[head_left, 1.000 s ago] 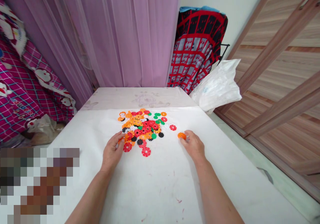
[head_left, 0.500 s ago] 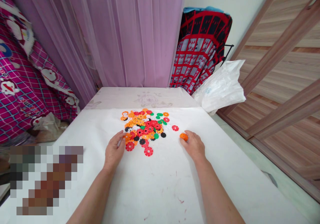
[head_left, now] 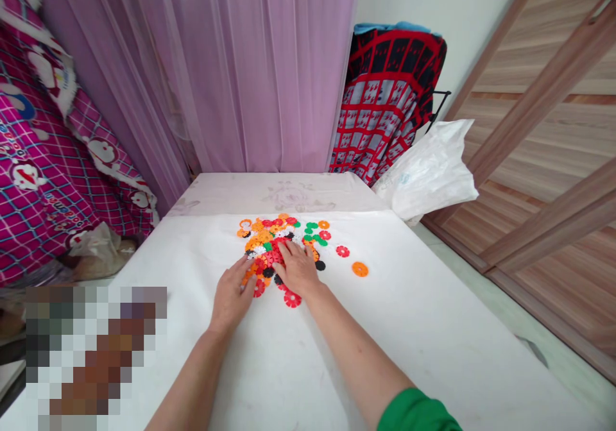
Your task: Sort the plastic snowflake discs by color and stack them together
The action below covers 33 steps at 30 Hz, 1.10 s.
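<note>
The right hand has swung left across the tabletop from the orange disc its fingers touched half a second earlier, and now lies over the pile of discs. The orange disc rests flat and alone between the pile and the right edge.

The right hand, palm down, has its fingers spread across red discs, the thumb set apart toward the left. The left hand is at the pile's side facing the left edge, fingers curved over orange and red discs, thumb parted from them; whether its fingertips touch a disc cannot be told.

The pile, a mix of orange, red, white, black and green, sits midway between the left and right edges, nearer the far edge. A red disc lies loose toward the right edge, near the orange one. A black disc shows just beside the right hand, and another red piece marks the pile's limit toward the near edge. A green sleeve covers part of the right arm. Beyond the right edge stands a white bag.
</note>
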{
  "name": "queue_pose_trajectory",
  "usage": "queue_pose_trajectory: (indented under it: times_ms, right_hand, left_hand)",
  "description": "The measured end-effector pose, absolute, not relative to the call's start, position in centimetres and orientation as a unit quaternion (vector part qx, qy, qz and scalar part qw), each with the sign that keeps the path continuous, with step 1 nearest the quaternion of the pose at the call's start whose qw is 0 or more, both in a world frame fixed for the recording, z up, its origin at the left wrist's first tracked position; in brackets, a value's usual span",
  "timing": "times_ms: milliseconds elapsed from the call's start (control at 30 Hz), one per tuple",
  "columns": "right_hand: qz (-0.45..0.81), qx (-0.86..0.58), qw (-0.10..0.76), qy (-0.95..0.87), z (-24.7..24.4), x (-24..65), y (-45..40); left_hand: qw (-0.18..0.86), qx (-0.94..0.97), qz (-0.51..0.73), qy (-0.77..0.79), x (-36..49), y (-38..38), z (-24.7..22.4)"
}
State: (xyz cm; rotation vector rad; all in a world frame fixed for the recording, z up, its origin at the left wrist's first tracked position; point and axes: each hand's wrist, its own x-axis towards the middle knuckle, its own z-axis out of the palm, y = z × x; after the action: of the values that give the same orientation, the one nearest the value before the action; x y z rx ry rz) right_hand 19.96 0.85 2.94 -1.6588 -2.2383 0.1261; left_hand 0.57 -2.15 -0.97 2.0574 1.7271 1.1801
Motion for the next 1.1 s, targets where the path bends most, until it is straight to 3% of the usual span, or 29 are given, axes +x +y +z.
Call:
queue_pose_trajectory:
  times_ms: [333,433,633,867,1100]
  right_hand:
    - [0.083,-0.446,0.194,-0.870,2.3,22.7,-3.4]
    - [0.057,-0.429,0.246,-0.867,1.6,24.8,-4.4]
    - [-0.006,-0.539,0.378,-0.752,0.5,27.8,-2.5]
    - [-0.023,-0.669,0.284,-0.686,0.9,26.9,0.6]
    - [-0.019,-0.658,0.359,-0.662,-0.2,26.3,0.7]
  left_hand:
    - [0.038,0.759,0.322,0.565,1.3,-2.8,-0.7]
    - [0.043,0.781,0.289,0.552,1.5,-3.1,-0.2]
    - [0.065,0.828,0.250,0.497,2.0,-3.9,1.1]
    - [0.134,0.841,0.266,0.452,2.8,-4.3,1.4]
    - [0.135,0.812,0.342,0.453,2.9,-4.1,1.1]
